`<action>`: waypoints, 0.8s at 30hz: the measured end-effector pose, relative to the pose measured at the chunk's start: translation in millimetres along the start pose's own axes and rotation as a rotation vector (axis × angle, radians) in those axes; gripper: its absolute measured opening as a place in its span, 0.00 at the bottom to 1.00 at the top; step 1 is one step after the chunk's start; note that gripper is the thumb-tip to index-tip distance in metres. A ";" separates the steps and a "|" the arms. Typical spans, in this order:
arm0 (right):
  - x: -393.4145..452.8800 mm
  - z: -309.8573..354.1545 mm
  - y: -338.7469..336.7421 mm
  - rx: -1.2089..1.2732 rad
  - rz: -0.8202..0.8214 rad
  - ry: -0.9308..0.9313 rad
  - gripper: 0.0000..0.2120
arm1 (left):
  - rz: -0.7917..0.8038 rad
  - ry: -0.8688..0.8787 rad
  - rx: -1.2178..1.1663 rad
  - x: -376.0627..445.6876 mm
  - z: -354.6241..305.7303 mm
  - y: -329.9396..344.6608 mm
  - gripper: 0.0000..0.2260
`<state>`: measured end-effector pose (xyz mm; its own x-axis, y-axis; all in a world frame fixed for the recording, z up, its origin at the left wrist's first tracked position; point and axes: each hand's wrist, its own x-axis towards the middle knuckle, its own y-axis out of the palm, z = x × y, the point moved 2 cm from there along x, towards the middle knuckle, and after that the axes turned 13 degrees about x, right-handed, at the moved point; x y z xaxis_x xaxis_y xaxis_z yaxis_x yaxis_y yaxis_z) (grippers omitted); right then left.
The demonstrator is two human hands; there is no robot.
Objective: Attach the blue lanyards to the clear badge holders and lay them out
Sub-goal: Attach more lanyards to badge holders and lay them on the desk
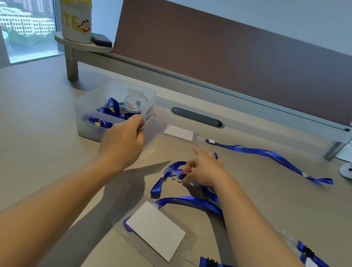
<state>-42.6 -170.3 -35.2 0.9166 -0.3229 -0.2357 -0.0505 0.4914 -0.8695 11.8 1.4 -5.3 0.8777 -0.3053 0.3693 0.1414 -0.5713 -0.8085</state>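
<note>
Two bare hands work over a beige desk (30,132). Left: clear plastic bin (95,106) holding blue straps and a small round tub. Left hand (122,140), fingers curled, pinches a clear badge holder (154,129) raised just beside the bin. Centre: right hand (203,170), fingers pinched on the clip of a blue lanyard (160,182) lying looped on the desk. Near edge: finished badge (155,230) with white card. Right, farther back: another lanyard with badge (269,154), laid out straight.

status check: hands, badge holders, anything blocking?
Left hand holds a clear badge holder over the bin. Right hand pinches a blue lanyard clip. Finished badge lies close in front. Nothing blocking.
</note>
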 end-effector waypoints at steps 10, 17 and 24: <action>11.6 0.6 11.0 0.140 -0.107 0.004 0.10 | 0.026 -0.029 0.007 4.0 17.3 7.6 0.09; 14.3 6.6 14.4 0.165 -0.170 0.056 0.12 | 0.013 -0.076 -0.037 2.7 30.2 -2.2 0.09; 13.1 59.9 -29.0 0.837 -0.336 -0.025 0.05 | -0.067 -0.134 -0.155 15.8 54.8 -36.9 0.09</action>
<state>-5.4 -140.3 12.9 0.8397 -0.5430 -0.0079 0.5181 0.8054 -0.2877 45.6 59.4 5.3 0.9233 -0.1643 0.3472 0.1387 -0.7004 -0.7002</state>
